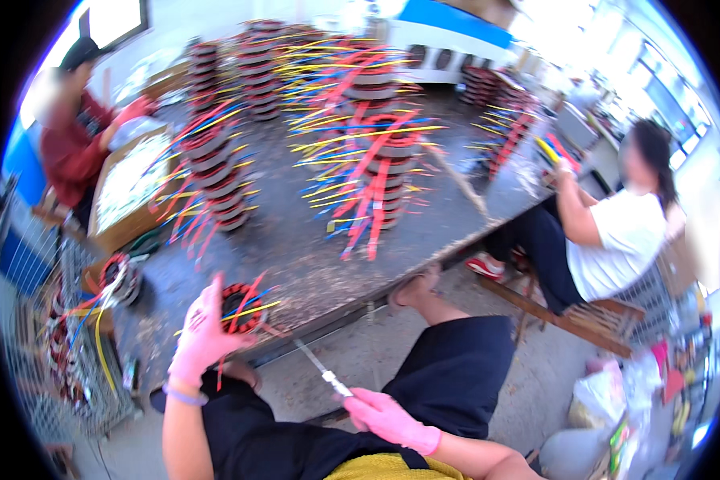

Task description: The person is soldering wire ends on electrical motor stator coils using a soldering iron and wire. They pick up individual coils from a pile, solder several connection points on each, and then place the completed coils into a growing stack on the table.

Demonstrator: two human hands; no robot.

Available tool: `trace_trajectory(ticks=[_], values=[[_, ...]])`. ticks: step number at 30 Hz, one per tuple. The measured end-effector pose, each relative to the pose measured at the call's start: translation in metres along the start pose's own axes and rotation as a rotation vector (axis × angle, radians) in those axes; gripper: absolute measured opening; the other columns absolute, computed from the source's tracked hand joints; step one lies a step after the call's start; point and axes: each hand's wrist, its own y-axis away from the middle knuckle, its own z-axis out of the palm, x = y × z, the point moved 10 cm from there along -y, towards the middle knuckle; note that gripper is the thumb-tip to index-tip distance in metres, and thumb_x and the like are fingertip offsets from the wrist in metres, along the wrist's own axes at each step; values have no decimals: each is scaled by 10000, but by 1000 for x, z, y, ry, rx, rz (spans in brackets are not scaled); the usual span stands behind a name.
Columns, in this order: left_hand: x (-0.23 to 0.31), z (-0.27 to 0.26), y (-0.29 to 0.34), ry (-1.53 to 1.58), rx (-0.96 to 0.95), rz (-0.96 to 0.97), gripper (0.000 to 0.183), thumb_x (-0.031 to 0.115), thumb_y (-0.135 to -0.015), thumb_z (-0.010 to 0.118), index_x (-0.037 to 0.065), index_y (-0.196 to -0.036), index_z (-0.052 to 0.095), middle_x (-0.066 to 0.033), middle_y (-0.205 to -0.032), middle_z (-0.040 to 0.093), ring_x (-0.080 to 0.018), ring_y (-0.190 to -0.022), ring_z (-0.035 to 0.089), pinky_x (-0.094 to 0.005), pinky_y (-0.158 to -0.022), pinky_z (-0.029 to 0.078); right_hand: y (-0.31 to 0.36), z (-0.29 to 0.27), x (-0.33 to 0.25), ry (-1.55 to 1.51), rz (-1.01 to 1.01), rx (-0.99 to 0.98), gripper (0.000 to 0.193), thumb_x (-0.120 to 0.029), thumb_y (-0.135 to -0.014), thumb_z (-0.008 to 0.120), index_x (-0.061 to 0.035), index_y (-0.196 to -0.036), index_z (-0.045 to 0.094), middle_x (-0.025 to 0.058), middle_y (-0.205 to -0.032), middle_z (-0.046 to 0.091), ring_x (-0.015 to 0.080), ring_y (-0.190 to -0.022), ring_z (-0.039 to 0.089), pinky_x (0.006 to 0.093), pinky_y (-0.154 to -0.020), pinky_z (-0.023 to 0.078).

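A small motor stator with red windings and red, blue and yellow leads lies at the table's near edge. Beside it is my left hand in a pink glove, fingers stretched upward and thumb apart; whether it presses on the stator is hard to see. My right hand, also gloved in pink, is closed around the end of a thin pale tool with a white part. From there a thin straight length runs toward the stator, and its far end is too blurred to make out.
Tall stacks of stators with coloured leads stand across the dark table. A cardboard box of pale pieces is at left, near a co-worker. Another person sits at right. A wire basket holds more stators.
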Motion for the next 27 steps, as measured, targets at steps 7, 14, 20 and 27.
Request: trace_trajectory(ticks=[7, 14, 20, 27], values=[[-11, 7, 4, -29, -15, -45, 1204, 255, -550, 906, -22, -1513, 238, -201, -1352, 492, -374, -1245, 482, -422, -1079, 376, -1, 2, 4, -41, -2, -41, 375, -290, -1052, 494, -30, -1313, 566, -51, -693, 427, 54, -617, 395, 232, -569, 348], [-6, 11, 3, -23, -14, -45, 1202, 252, -547, 907, -21, -1512, 244, -200, -1367, 483, -372, -1253, 476, -422, -1083, 376, -1, -7, 2, 19, -11, -12, 338, -313, -1046, 496, -51, -1241, 582, -53, -681, 438, 54, -606, 400, 233, -560, 348], [-21, -4, 11, -92, 16, -59, 1157, 273, -541, 895, -77, -1468, 297, -229, -1366, 494, -401, -1261, 482, -428, -1082, 380, -1, 8, -15, 34, -1, -19, 297, -319, -1034, 514, -52, -1121, 613, -54, -671, 461, 47, -596, 414, 234, -539, 351], [7, 4, -4, -83, -3, 91, 962, 358, -624, 849, -54, -1386, 429, -238, -1349, 499, -404, -1247, 485, -424, -1068, 383, 2, -6, -4, -34, 8, 21, 322, -244, -1038, 507, -18, -1245, 607, -64, -684, 456, 35, -612, 405, 213, -557, 342]])
